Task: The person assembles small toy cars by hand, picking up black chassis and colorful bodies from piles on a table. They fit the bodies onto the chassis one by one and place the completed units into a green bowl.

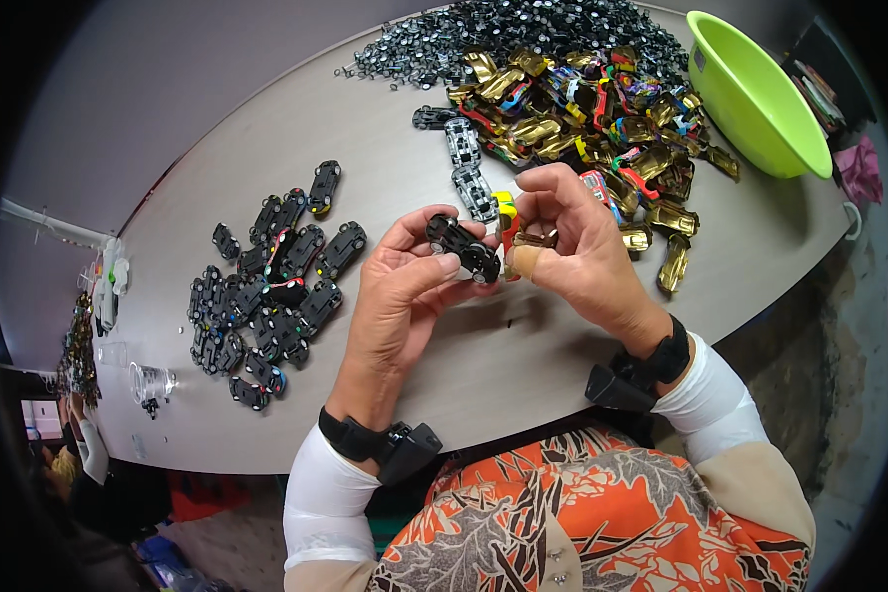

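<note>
Gripping black toy car (pixel 458 243): left fingers (pixel 446 263); right fingers (pixel 555 182): can't tell; tub label (pixel 699 60) illegible.

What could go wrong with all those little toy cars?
The toy car in the left hand is tilted and held by the thumb and fingers, so it might slip and drop onto the table.

The heap of tiny dark and silver parts lies loose against the gold car shells, so a bump could mix them up.

The black-bottomed cars rest partly on one another, so a nudge might make some slide.
</note>
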{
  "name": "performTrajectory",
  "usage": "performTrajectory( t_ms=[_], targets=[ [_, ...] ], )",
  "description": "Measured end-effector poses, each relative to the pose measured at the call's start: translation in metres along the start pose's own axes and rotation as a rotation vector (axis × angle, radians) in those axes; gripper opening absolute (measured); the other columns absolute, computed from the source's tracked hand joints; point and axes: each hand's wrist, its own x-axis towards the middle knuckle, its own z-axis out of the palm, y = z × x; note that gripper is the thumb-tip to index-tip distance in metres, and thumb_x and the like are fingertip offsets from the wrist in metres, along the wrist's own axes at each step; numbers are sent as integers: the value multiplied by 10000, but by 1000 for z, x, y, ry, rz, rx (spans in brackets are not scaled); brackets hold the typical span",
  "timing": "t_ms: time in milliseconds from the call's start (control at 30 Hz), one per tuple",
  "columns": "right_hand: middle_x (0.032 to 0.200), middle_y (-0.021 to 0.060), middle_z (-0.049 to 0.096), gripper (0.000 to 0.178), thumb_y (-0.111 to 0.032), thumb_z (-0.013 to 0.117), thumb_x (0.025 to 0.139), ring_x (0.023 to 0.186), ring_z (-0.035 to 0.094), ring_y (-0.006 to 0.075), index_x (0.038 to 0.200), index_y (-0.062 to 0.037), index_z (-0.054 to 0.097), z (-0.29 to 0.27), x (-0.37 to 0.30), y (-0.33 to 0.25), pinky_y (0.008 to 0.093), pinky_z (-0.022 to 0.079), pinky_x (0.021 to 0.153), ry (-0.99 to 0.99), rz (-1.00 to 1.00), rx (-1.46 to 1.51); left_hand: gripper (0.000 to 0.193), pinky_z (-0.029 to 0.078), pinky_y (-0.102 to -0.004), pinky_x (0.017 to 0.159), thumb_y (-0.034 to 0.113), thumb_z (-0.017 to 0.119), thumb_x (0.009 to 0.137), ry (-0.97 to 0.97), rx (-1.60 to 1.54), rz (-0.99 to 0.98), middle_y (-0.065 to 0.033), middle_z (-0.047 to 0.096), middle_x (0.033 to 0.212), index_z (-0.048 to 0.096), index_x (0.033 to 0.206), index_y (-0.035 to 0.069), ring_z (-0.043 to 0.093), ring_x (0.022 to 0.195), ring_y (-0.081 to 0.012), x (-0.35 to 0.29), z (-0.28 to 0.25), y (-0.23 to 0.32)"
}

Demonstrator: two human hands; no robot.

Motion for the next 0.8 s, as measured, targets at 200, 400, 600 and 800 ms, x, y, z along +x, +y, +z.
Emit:
performTrajectory(
  t_ms=[200,400,600,800],
  targets=[
    [854,24,513,457,17,600,745,715,478,41,1146,-68,398,1,-2,1,187,407,615,-2,-60,-64,446,562,-362,772,8,607,755,-27,13,-5,-127,601,1074,477,1181,27,622,930,-214,-1,1,1],
    [855,46,513,448,20,580,747,680,503,53,1151,-58,403,2,-3,4,200,428,569,-33,-136,-217,439,574,-379,765,-10,609,763,-34,19,2,-129,596,1076,479,1183,5,620,938,-208,-1,0,-1],
    [866,74,521,468,36,564,722,687,549,103,1166,-43,438,5,-7,2,228,476,580,-52,-157,-390,416,586,-375,745,-42,614,775,-29,64,46,-131,594,1081,510,1177,-21,626,931,-209,-4,3,-2],
    [896,75,538,390,37,555,728,730,569,150,1107,-56,540,6,-3,-2,255,481,592,-122,-278,-493,424,583,-355,743,-55,638,771,-44,107,99,-137,624,1033,533,1181,-28,633,904,-200,-4,2,-8]
  ],
)
